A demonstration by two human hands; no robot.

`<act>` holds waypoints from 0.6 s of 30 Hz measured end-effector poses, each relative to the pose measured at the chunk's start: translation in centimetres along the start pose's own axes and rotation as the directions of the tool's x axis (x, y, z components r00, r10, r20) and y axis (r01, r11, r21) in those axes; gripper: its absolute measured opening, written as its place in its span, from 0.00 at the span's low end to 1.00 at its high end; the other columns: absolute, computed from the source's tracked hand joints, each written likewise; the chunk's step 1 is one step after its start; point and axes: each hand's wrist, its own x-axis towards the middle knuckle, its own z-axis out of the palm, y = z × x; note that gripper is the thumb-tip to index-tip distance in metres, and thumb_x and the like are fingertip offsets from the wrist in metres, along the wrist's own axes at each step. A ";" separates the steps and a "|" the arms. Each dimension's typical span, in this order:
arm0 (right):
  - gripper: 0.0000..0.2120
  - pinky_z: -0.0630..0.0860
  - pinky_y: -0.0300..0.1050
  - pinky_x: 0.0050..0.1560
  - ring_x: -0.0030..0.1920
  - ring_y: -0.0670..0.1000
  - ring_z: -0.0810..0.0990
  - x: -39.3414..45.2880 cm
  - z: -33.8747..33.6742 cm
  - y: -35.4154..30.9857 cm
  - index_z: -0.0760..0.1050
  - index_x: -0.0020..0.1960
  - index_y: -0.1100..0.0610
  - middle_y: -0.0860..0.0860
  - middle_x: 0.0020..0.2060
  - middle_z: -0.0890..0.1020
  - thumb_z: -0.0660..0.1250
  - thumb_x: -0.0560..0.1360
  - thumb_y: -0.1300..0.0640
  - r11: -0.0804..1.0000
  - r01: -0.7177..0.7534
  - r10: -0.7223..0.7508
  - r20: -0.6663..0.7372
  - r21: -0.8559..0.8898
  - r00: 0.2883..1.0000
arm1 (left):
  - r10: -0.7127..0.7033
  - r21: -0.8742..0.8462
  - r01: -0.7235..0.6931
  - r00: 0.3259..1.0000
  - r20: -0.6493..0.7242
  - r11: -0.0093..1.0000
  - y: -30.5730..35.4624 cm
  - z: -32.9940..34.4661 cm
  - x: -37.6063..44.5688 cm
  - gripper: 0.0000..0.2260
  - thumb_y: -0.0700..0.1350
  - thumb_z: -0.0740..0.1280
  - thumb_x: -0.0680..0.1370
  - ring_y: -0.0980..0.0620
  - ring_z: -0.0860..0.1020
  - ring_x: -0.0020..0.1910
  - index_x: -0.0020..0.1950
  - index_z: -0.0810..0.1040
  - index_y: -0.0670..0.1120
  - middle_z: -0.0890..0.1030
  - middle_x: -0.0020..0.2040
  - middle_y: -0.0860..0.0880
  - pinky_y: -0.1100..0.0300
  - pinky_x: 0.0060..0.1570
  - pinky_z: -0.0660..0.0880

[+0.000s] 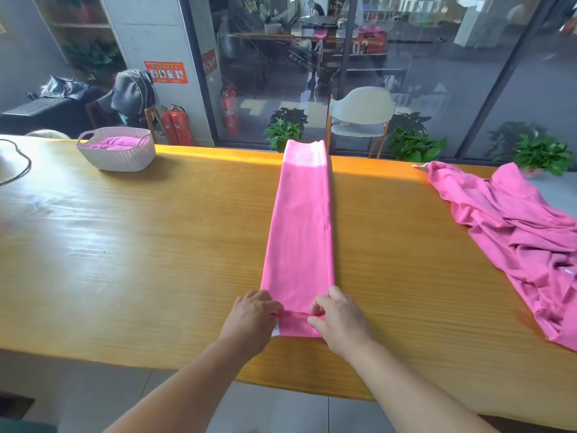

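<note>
A pink cloth [301, 232], folded into a long narrow strip, lies across the wooden table [140, 245] from the near edge to the far edge. Its near end is turned over into a short fold. My left hand [251, 320] pinches the left corner of that fold. My right hand [338, 317] pinches the right corner, fingers curled over the cloth's edge. Both hands rest on the table at the strip's near end.
A pale woven basket [117, 151] holding pink cloth stands at the far left of the table. A crumpled heap of pink cloth [518, 239] lies at the right. A black cable [18, 164] curls at the far left. Behind the table stand a chair [360, 118] and potted plants [285, 129].
</note>
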 end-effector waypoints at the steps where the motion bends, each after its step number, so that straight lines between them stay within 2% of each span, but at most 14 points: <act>1: 0.06 0.71 0.41 0.53 0.51 0.47 0.73 0.0 0.1 0.1 0.77 0.46 0.48 0.43 0.46 0.70 0.71 0.74 0.47 0.998 0.060 -0.061 -0.043 -0.037 0.997 | 0.043 0.019 -0.042 0.999 -0.024 0.999 0.0 -0.1 0.0 0.10 0.44 0.65 0.78 0.55 0.71 0.54 0.57 0.79 0.55 0.75 0.52 0.58 0.60 0.58 0.68; 2: 0.07 0.71 0.41 0.53 0.49 0.47 0.72 0.0 0.2 0.2 0.77 0.44 0.48 0.43 0.44 0.70 0.74 0.73 0.48 0.988 0.124 -0.132 -0.085 -0.088 0.988 | 0.099 0.042 -0.098 0.995 -0.027 0.994 0.0 -0.1 0.1 0.09 0.42 0.69 0.75 0.56 0.72 0.49 0.51 0.79 0.55 0.75 0.48 0.58 0.60 0.53 0.71; 4: 0.10 0.74 0.42 0.48 0.43 0.47 0.73 -0.1 0.7 0.0 0.77 0.38 0.49 0.43 0.38 0.70 0.78 0.67 0.53 0.953 0.232 -0.252 -0.081 -0.197 0.964 | 0.206 0.099 -0.207 0.978 0.025 0.973 -0.1 0.1 0.1 0.13 0.38 0.75 0.65 0.57 0.72 0.39 0.39 0.78 0.56 0.74 0.39 0.59 0.63 0.41 0.74; 6: 0.14 0.74 0.40 0.41 0.37 0.46 0.72 0.0 1.2 -0.2 0.75 0.33 0.49 0.43 0.33 0.70 0.80 0.62 0.59 0.906 0.296 -0.319 -0.031 -0.301 0.947 | 0.241 0.172 -0.254 0.966 0.093 0.952 -0.2 0.1 0.0 0.14 0.38 0.76 0.60 0.58 0.71 0.35 0.35 0.78 0.56 0.73 0.35 0.60 0.67 0.36 0.73; 9: 0.12 0.75 0.39 0.39 0.35 0.46 0.70 -0.4 1.5 0.1 0.73 0.33 0.49 0.44 0.32 0.70 0.75 0.65 0.60 0.892 0.357 -0.380 -0.032 -0.277 0.924 | 0.311 0.094 -0.318 0.947 0.084 0.943 -0.8 0.5 -0.8 0.06 0.43 0.69 0.69 0.58 0.72 0.39 0.40 0.80 0.55 0.75 0.39 0.59 0.63 0.42 0.75; 11: 0.08 0.75 0.38 0.43 0.37 0.46 0.71 -1.1 1.0 0.5 0.73 0.34 0.48 0.43 0.33 0.71 0.69 0.71 0.52 0.882 0.411 -0.427 -0.021 -0.230 0.904 | 0.308 0.055 -0.311 0.949 0.064 0.949 -1.0 0.2 -1.3 0.06 0.51 0.64 0.73 0.57 0.74 0.42 0.44 0.80 0.54 0.76 0.42 0.59 0.62 0.46 0.74; 13: 0.10 0.72 0.38 0.46 0.38 0.45 0.72 -1.3 0.5 0.7 0.74 0.37 0.47 0.43 0.35 0.72 0.64 0.71 0.42 0.875 0.425 -0.430 0.033 -0.234 0.902 | 0.301 0.071 -0.307 0.949 0.090 0.949 -1.2 -0.1 -0.9 0.09 0.56 0.64 0.72 0.57 0.75 0.44 0.46 0.81 0.55 0.77 0.44 0.59 0.62 0.49 0.74; 16: 0.15 0.77 0.43 0.49 0.42 0.47 0.76 -0.5 0.1 0.7 0.80 0.44 0.47 0.43 0.38 0.76 0.57 0.74 0.41 0.873 0.409 -0.390 0.121 -0.266 0.913 | 0.272 0.054 -0.282 0.951 0.150 0.958 -0.6 -0.8 0.4 0.10 0.53 0.64 0.78 0.54 0.76 0.49 0.53 0.83 0.52 0.81 0.49 0.56 0.58 0.55 0.73; 18: 0.19 0.75 0.47 0.56 0.49 0.50 0.78 0.2 -0.7 0.1 0.81 0.51 0.49 0.46 0.44 0.80 0.54 0.78 0.43 0.900 0.371 -0.337 0.172 -0.230 0.926 | 0.200 0.030 -0.210 0.959 0.202 0.977 -0.3 -1.4 1.2 0.11 0.51 0.63 0.80 0.54 0.76 0.51 0.55 0.82 0.51 0.81 0.51 0.55 0.59 0.54 0.71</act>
